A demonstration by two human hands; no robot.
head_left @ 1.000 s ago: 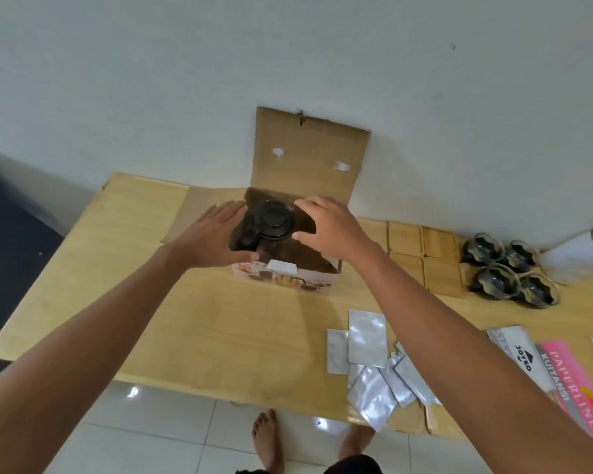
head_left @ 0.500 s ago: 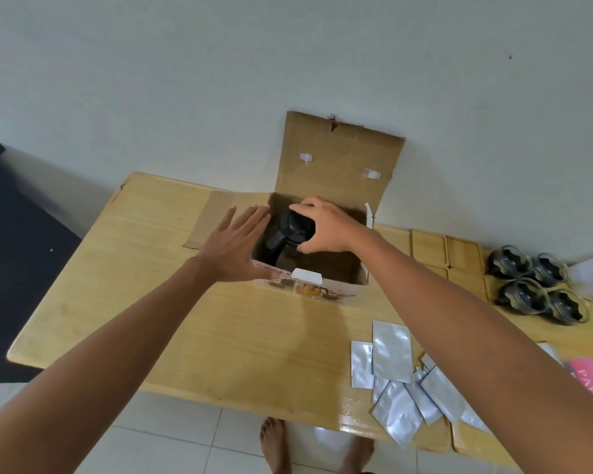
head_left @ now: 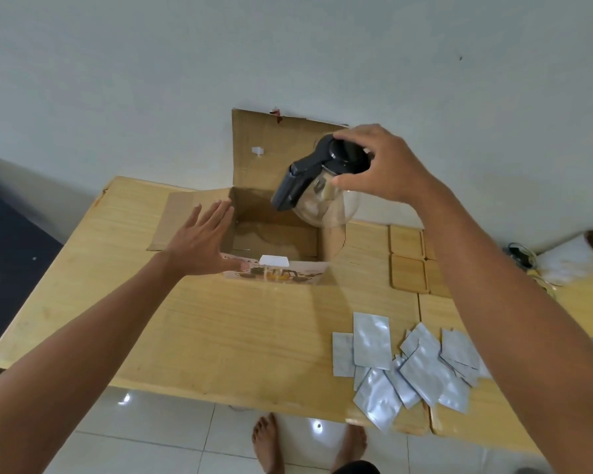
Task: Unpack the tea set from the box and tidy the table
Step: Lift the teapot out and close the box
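An open cardboard box (head_left: 274,273) stands at the back of the wooden table (head_left: 220,323), its lid flap upright against the wall. Above its right side hangs a clear glass teapot (head_left: 326,203) with a black lid and handle. My right hand (head_left: 380,162) grips the teapot from above by the lid. My left hand (head_left: 202,241) rests flat with straight fingers against the box's left wall. The inside of the box looks bare.
Several silver foil sachets (head_left: 408,364) lie scattered at the front right of the table. Wooden coasters (head_left: 408,268) sit right of the box. A white cloth-like thing (head_left: 569,261) lies far right. My bare feet stand on the tiled floor below the table's edge.
My right hand has lifted the teapot up out of the box and to the right. My left hand stays on the box's left side.
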